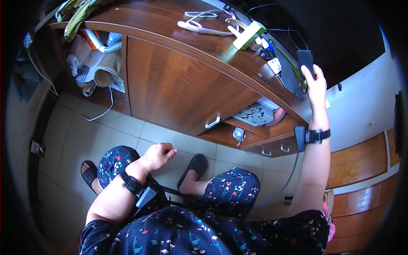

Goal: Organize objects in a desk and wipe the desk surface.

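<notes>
My right hand reaches out over the right end of the wooden cabinet. Its thumb and fingers grip the lower end of a black rectangular device, perhaps a power bank; a thin dark cable hangs beside it. Close to that hand, a grey flat folder or board and a green-edged item stand on the cabinet top. My left hand hovers above my lap near the left knee, fingers curled and nothing visible in it. Both wrists carry black straps with small box-like units.
On the cabinet top lie a green-and-white box, a white coiled cable and a dark computer mouse. A patterned cloth hangs over the left edge. Bags crowd the left open compartment; a white cable trails onto the tiled floor.
</notes>
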Motion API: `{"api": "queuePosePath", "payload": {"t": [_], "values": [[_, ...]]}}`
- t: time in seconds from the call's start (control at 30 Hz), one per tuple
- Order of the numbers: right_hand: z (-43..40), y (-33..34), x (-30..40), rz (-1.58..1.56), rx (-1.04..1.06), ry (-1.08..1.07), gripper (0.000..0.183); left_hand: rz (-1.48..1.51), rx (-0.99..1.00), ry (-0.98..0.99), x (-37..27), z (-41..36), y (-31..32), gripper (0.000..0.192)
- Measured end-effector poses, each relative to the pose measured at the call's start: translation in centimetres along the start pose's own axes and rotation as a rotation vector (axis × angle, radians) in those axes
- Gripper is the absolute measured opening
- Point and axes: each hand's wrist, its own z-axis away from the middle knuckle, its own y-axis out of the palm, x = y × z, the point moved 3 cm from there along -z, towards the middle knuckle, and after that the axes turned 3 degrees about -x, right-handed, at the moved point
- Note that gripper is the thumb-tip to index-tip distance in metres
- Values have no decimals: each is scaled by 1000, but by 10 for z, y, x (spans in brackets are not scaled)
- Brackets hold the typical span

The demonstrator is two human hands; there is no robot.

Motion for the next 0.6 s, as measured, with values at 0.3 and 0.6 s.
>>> {"api": "queuePosePath", "payload": {"t": [0.3, 0.6], "values": [[55, 50, -6, 227, 190, -111, 57, -88, -51, 32, 2, -9, 4, 30], [44, -10, -8, -811, -312, 268, 25, -11, -104, 2, 9, -8, 2, 30]]}}
